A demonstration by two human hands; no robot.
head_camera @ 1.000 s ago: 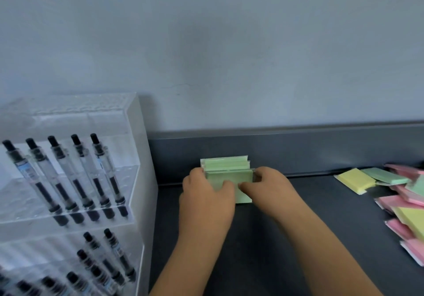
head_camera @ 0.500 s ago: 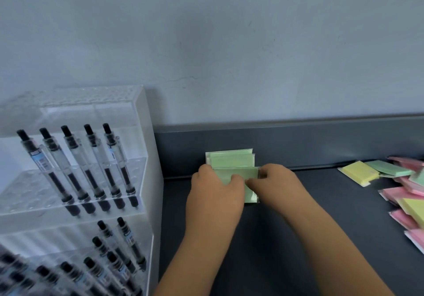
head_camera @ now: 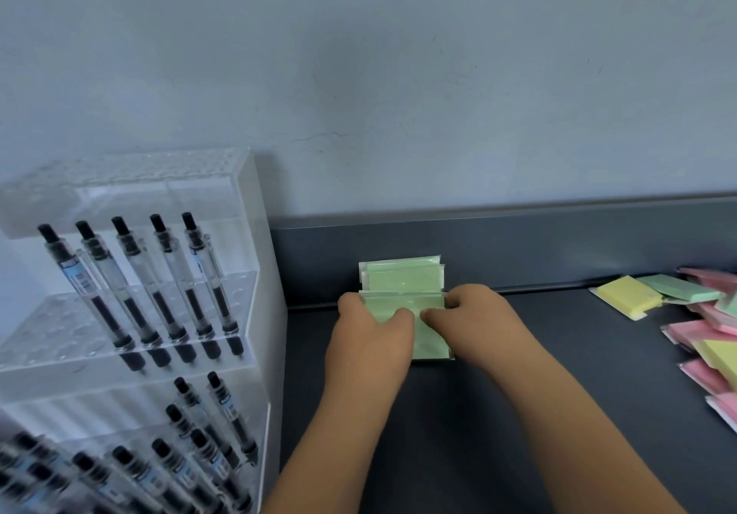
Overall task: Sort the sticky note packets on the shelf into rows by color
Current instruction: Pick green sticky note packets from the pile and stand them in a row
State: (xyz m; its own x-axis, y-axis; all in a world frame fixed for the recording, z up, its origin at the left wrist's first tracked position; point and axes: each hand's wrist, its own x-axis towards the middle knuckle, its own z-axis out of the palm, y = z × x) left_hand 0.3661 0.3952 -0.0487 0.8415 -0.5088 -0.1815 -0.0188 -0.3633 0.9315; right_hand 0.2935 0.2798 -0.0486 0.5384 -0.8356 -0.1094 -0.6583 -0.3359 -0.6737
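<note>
Standing just right of the acrylic pen display [head_camera: 255, 314], the green sticky note packets [head_camera: 402, 280] are gripped at their side edges by left hand [head_camera: 371, 338] and right hand [head_camera: 474, 326]; bare shelf [head_camera: 578, 354] is seen farther right.

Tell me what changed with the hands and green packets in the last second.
Nothing visibly moved; only the view shifted. The left hand and right hand still grip the front green packet before the green row. The mixed pile at right is untouched.
</note>
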